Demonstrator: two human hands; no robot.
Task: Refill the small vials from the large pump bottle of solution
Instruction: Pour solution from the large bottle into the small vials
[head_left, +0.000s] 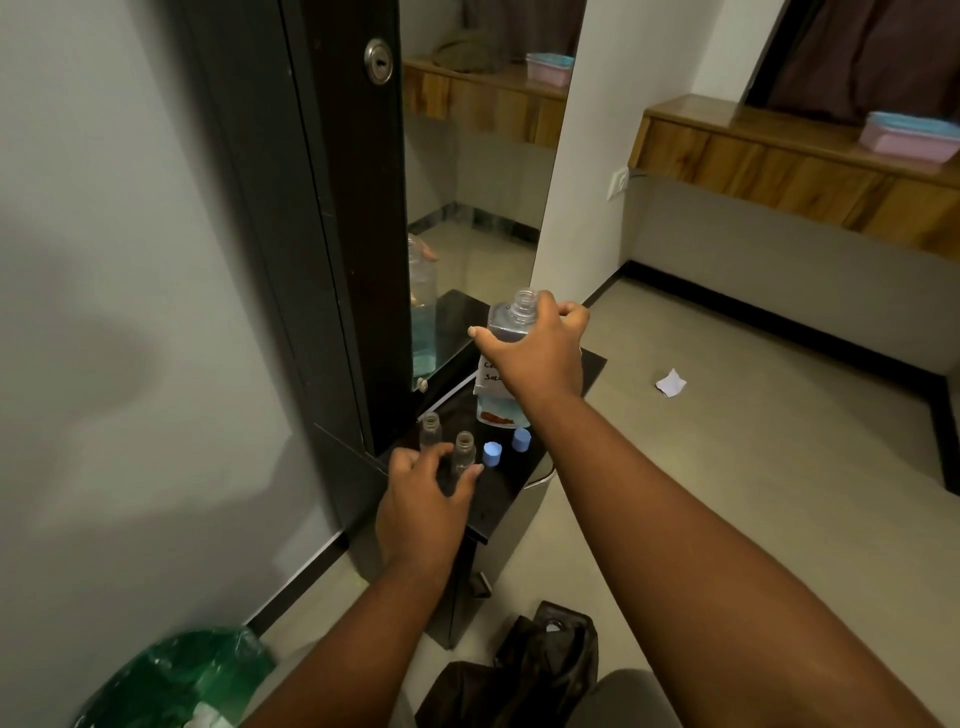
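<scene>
A large clear bottle (506, 319) with blue solution low inside and a handwritten paper label stands upright on a small black table (498, 499). Its neck is uncapped; no pump is on it. My right hand (535, 348) is wrapped around its upper body. Two small clear vials stand uncapped near the table's left edge: one (430, 427) farther back, one (465, 452) nearer. My left hand (423, 499) rests by the nearer vial with fingers spread, fingertips touching its base. Two light blue caps (492, 454) (521, 439) lie beside the vials.
A tall mirror (467, 208) in a black frame stands behind the table and reflects the bottle. A green bag (182, 675) sits at lower left. A dark bag (530, 665) lies on the floor below the table. A paper scrap (671, 383) is on the floor.
</scene>
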